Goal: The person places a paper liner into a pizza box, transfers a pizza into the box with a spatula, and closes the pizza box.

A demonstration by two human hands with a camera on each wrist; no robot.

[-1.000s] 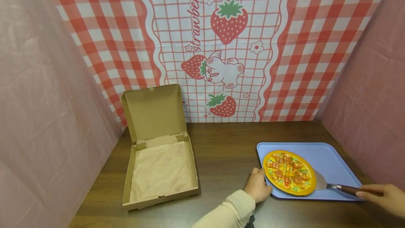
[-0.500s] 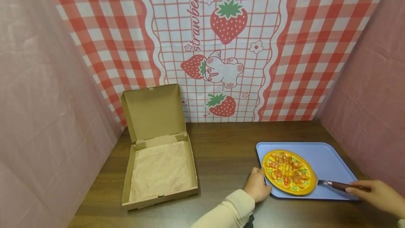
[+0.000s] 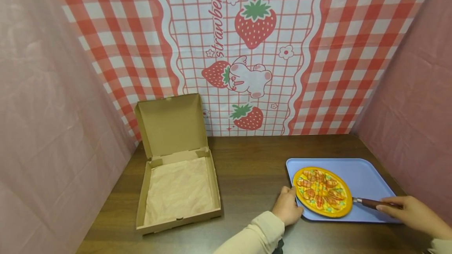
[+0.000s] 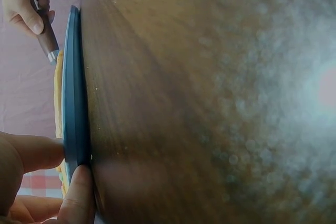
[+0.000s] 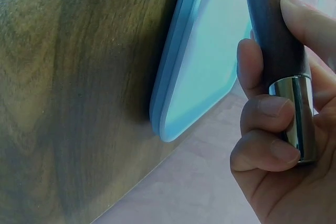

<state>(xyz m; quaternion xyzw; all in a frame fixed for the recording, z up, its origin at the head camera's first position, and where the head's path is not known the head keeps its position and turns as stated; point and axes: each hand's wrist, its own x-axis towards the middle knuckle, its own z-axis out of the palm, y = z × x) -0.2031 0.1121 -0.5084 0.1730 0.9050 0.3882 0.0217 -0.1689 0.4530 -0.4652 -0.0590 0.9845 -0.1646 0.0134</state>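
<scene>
A round pizza (image 3: pixel 321 192) with a yellow crust lies on the left part of a blue tray (image 3: pixel 370 177). At the tray's front left corner, my left hand (image 3: pixel 287 207) grips the rim; the left wrist view shows the thumb and a fingertip (image 4: pixel 79 187) on the tray edge (image 4: pixel 75 103). My right hand (image 3: pixel 411 211) holds a pizza server by its dark wooden handle (image 3: pixel 370 203). The server's blade is hidden beneath the pizza. Fingers (image 5: pixel 268 113) curl round the handle's metal end (image 5: pixel 299 119) in the right wrist view.
An opened cardboard pizza box (image 3: pixel 179 219) stands on the left of the brown table (image 3: pixel 250 175), lined with crumpled brown paper (image 3: pixel 180 191). Its lid (image 3: pixel 173 126) leans up toward the strawberry-print backdrop (image 3: pixel 282 22). Pink cloth walls (image 3: pixel 53 120) close both sides.
My right hand has moved left, sliding the server's blade from partly showing to fully under the pizza. The left hand stays at the tray's corner, and the pizza has hardly moved.
</scene>
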